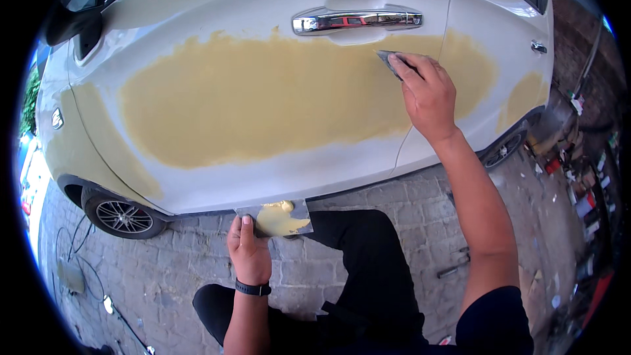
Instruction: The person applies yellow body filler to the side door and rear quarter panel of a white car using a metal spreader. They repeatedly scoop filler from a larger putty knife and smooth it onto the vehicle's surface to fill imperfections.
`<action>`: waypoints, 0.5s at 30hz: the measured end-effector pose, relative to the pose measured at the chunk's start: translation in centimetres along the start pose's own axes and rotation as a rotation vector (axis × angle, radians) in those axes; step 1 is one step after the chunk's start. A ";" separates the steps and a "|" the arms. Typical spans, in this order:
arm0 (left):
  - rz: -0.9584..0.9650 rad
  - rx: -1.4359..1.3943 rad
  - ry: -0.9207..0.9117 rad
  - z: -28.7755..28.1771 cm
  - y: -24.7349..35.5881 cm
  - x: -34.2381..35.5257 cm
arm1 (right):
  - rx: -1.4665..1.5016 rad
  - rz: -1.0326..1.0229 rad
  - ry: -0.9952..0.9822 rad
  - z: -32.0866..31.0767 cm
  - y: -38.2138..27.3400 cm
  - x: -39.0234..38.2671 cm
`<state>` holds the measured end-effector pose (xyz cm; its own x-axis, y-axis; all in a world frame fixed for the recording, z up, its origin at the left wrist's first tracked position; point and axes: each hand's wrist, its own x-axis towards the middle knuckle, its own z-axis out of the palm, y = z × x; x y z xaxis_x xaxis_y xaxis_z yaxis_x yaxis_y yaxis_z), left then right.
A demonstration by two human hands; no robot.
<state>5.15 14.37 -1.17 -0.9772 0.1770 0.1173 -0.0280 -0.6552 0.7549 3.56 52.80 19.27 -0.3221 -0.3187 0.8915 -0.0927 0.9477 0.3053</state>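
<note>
In front of me stands a white car door (pixel 276 177), with a broad patch of yellow body filler (pixel 263 98) spread across its middle and onto the rear panel. My right hand (pixel 430 95) grips a dark putty spreader (pixel 390 64), its edge against the filler just below the chrome door handle (pixel 358 21). Lower down, my left hand (pixel 250 250) pinches a flat grey mixing plate (pixel 303 213), thumb on top. A smear of yellow putty (pixel 279 219) lies on that plate, with a thicker lump near its far edge.
A front wheel (pixel 123 217) is at the left and a rear wheel (pixel 505 150) at the right. Grey paving bricks (pixel 177 256) lie under me. Hoses and a tool (pixel 125 322) are on the ground at left. Assorted clutter (pixel 585 204) lines the right side.
</note>
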 end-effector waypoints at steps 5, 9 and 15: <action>-0.010 0.028 0.017 1.3 -1.1 0.0 | -0.100 -0.106 0.081 2.7 2.2 0.6; 0.011 0.056 0.025 0.3 -1.5 0.1 | 0.027 -0.020 -0.008 4.2 -0.8 -2.8; 0.011 0.064 0.045 0.6 -2.1 0.4 | 0.360 0.172 -0.435 3.4 -8.1 -14.0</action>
<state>4.99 16.24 -2.28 -0.9858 0.1362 0.0978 -0.0054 -0.6087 0.7934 5.59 49.65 3.13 -0.7106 -0.1964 0.6757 -0.2942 0.9552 -0.0317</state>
